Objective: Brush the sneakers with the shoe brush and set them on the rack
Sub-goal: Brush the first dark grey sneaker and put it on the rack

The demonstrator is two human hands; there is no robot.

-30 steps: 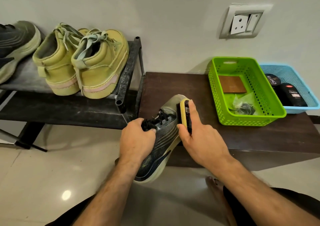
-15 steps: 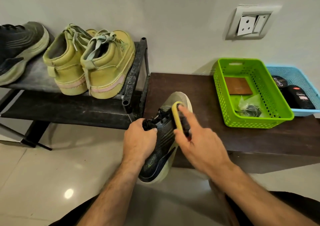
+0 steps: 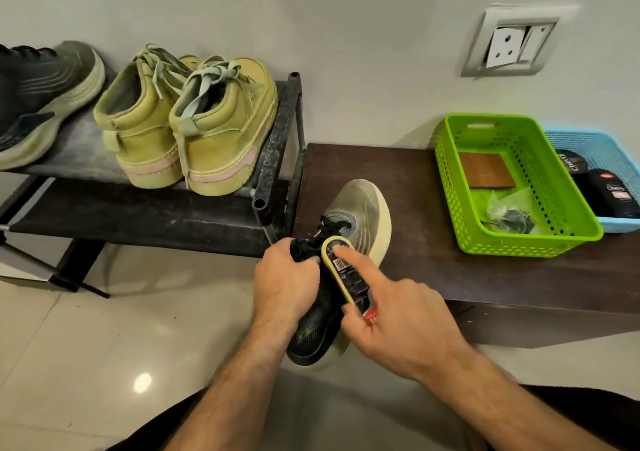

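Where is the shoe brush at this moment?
In the head view, the shoe brush is low in the centre, held in the right hand against the dark sneaker, just right of the left hand.

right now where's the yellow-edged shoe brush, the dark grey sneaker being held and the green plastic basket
yellow-edged shoe brush (image 3: 347, 274), head view, on its labelled back
dark grey sneaker (image 3: 360, 208), head view, on the pale toe
green plastic basket (image 3: 540, 173), head view, on its right inner wall

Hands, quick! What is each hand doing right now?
Left hand: grips the dark sneaker at its laces.
Right hand: holds the yellow shoe brush against the sneaker, index finger stretched along its back.
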